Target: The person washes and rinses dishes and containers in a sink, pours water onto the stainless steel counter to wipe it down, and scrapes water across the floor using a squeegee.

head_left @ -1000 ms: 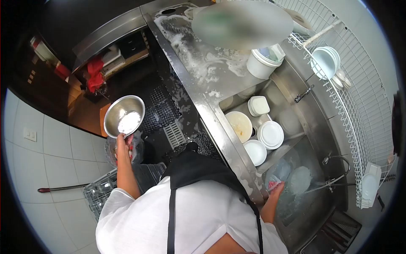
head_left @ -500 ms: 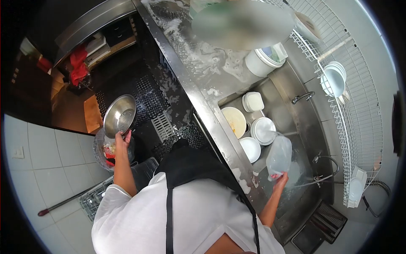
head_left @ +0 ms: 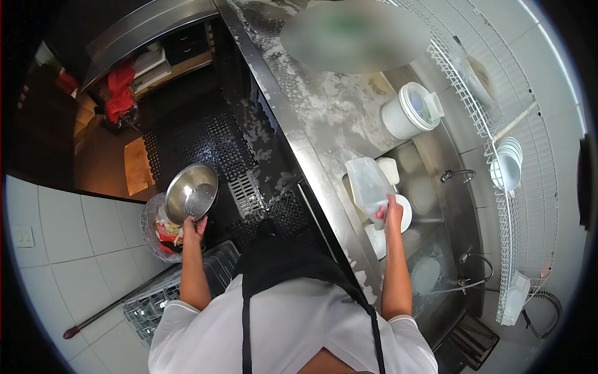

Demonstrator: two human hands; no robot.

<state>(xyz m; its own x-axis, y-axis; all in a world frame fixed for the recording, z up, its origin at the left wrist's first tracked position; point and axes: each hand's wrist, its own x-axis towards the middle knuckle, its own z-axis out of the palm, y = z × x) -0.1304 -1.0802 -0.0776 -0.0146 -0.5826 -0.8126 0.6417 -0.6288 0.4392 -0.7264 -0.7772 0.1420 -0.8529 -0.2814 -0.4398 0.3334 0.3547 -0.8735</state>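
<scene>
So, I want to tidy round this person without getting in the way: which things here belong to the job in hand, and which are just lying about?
Probably in the job:
metal bowl, in the left hand
translucent container, in the right hand
white dishes in the sink

Seemingly just lying about:
red cloth-like item
long pole
</scene>
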